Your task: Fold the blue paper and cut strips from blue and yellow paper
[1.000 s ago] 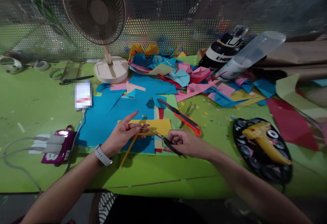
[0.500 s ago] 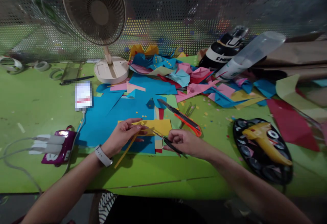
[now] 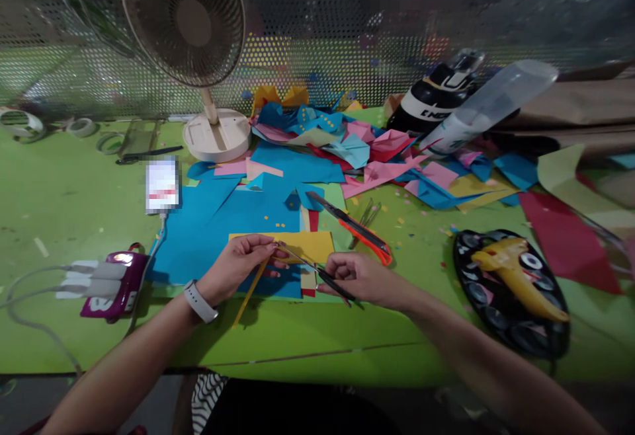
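Observation:
My left hand (image 3: 248, 256) pinches a narrow yellow paper strip (image 3: 249, 299), whose long end hangs down toward the table's front edge. In my right hand (image 3: 354, 276) are slim scissors (image 3: 337, 286) with dark handles. Their blades point left, and the tips reach the fingertips of my left hand beside the strip. Whether the blades are parted is too fine to tell. Under both hands lies a yellow paper rectangle (image 3: 317, 244) on large blue paper (image 3: 193, 250). A few tiny yellow bits (image 3: 280, 225) are scattered on the blue sheet.
An orange utility knife (image 3: 364, 237) lies beyond my right hand. A fan (image 3: 215, 137) and piled coloured paper (image 3: 347, 147) stand at the back. Left are a phone (image 3: 163, 184) and a purple power bank (image 3: 114, 289) with cables; right, a black tray (image 3: 466, 283) holding a yellow object.
The scissors' tips have come farther left, up to my left fingertips. The strip's hanging end has swung slightly to the right and down.

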Motion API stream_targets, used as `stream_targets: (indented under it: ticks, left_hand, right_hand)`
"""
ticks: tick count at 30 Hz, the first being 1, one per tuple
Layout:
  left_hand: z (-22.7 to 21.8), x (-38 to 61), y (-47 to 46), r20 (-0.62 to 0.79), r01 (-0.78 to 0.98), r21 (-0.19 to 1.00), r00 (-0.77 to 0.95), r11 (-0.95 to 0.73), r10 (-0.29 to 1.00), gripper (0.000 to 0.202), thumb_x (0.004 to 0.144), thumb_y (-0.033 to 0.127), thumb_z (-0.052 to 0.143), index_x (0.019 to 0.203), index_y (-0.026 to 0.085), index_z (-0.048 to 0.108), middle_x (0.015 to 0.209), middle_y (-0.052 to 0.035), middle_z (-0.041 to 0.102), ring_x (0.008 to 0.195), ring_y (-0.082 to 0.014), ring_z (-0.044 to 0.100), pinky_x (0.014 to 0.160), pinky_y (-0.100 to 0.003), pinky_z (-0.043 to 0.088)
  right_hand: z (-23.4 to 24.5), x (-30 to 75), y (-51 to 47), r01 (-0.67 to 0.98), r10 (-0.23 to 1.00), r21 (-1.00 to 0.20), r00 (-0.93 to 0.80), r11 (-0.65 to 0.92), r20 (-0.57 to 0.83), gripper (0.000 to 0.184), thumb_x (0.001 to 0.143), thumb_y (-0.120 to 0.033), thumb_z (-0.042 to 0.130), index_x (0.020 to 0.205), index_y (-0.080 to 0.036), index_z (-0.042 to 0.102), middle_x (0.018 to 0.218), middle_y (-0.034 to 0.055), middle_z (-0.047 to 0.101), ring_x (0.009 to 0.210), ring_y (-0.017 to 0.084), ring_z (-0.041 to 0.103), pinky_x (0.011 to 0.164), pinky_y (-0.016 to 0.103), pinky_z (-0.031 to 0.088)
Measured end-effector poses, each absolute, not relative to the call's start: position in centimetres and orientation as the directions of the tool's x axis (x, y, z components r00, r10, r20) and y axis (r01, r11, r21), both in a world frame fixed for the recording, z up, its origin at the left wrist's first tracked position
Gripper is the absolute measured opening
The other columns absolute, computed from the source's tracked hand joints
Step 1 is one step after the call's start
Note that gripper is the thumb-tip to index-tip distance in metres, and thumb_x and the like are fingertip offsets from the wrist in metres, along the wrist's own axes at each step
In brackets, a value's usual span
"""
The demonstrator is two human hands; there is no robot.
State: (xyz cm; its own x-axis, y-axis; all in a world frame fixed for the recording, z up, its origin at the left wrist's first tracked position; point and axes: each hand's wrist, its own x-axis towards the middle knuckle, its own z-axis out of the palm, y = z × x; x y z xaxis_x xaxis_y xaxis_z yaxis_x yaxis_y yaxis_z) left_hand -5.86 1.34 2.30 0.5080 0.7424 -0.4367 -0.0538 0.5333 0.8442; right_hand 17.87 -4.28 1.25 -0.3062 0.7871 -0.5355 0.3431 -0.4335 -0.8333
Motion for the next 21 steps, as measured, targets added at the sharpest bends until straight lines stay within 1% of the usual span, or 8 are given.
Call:
stream_targets:
  ticks: [4, 9, 17, 21]
  left_hand:
    - [2.26, -5.87, 1.32, -0.427, -0.054, 0.85, 0.512, 0.524, 0.746, 0.023, 0.079, 0.033, 0.072, 0.092, 0.014, 0.068, 0.093, -0.0095, 0.075, 0.075, -0.0161, 0.07, 0.064, -0.027, 0.056]
    - [2.22, -5.84, 1.31, -0.417, -0.065, 0.852, 0.513, 0.519, 0.75, 0.026, 0.078, 0.034, 0.074, 0.093, 0.013, 0.069, 0.092, -0.0095, 0.075, 0.073, -0.0152, 0.07, 0.063, -0.025, 0.056]
    - [2.13, -5.81, 1.31, -0.413, -0.052, 0.861, 0.511, 0.507, 0.754, 0.03, 0.076, 0.037, 0.075, 0.092, 0.013, 0.069, 0.093, -0.0097, 0.075, 0.074, -0.0161, 0.07, 0.063, -0.026, 0.056]
    - [1.92, -5.87, 1.34, -0.416, -0.042, 0.861, 0.515, 0.507, 0.749, 0.026, 0.078, 0.035, 0.073, 0.092, 0.014, 0.069, 0.094, -0.0097, 0.074, 0.075, -0.0158, 0.07, 0.064, -0.025, 0.056]
  right_hand:
    - [1.33, 17.85, -4.3, 0.336, 0.784, -0.832, -0.306, -0.441, -0.539, 0.046, 0.057, -0.051, 0.082, 0.068, -0.018, 0.052, 0.054, -0.0056, 0.051, 0.049, 0.007, 0.045, 0.044, 0.02, 0.033]
    - [1.19, 18.0, -4.33, 0.33, 0.788, -0.841, -0.318, -0.428, -0.526, 0.044, 0.059, -0.048, 0.082, 0.069, -0.018, 0.052, 0.053, -0.0062, 0.05, 0.048, 0.006, 0.042, 0.043, 0.019, 0.03]
    - [1.21, 18.0, -4.31, 0.333, 0.784, -0.836, -0.315, -0.437, -0.535, 0.047, 0.058, -0.054, 0.081, 0.07, -0.017, 0.053, 0.054, -0.0058, 0.051, 0.047, 0.006, 0.043, 0.043, 0.019, 0.03]
    - [1.55, 17.79, -4.28, 0.35, 0.776, -0.818, -0.292, -0.457, -0.559, 0.048, 0.056, -0.054, 0.082, 0.067, -0.018, 0.052, 0.052, -0.0063, 0.05, 0.046, 0.006, 0.042, 0.043, 0.019, 0.03]
